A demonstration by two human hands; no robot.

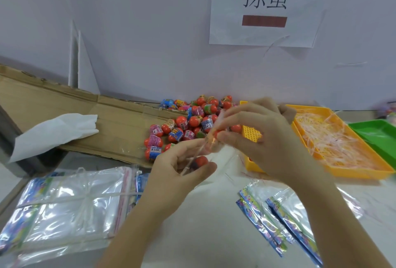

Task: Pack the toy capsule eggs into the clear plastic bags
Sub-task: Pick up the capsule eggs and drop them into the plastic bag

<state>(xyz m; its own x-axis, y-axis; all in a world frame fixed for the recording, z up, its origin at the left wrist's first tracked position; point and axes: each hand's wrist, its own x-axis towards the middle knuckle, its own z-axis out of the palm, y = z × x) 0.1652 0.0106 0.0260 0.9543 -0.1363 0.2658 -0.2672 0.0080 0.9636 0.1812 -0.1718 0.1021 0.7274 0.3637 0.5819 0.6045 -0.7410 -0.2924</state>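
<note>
**Inspector A:** State of the hands is requested.

**Inspector B:** The left hand [182, 166] is found curled around the lower part of a clear bag [194, 156]. The upper part of that bag is pinched by the right hand [259, 137] between thumb and forefinger. The bag is held stretched between the two hands, tilted.

**Inspector A:** Location of the task items?

**Inspector B:** One red egg [201, 161] is seen through the bag, against the left fingers. A second orange-red shape is noted at the right fingertips; whether it lies inside the bag cannot be told. The pile of capsule eggs [188, 122] is recorded just beyond both hands, on a cardboard sheet [90, 115]. A tied bundle of clear bags [70, 205] is placed below and outward of the left hand. Loose bags [276, 214] are laid below the right hand, beside its forearm.

**Inspector A:** Other items?

**Inspector B:** A yellow tray [362, 174] holding thin strands is noted outward of the right hand, with a green tray [377, 137] beyond it. A white cloth [53, 132] is noted well outward of the left hand.
</note>
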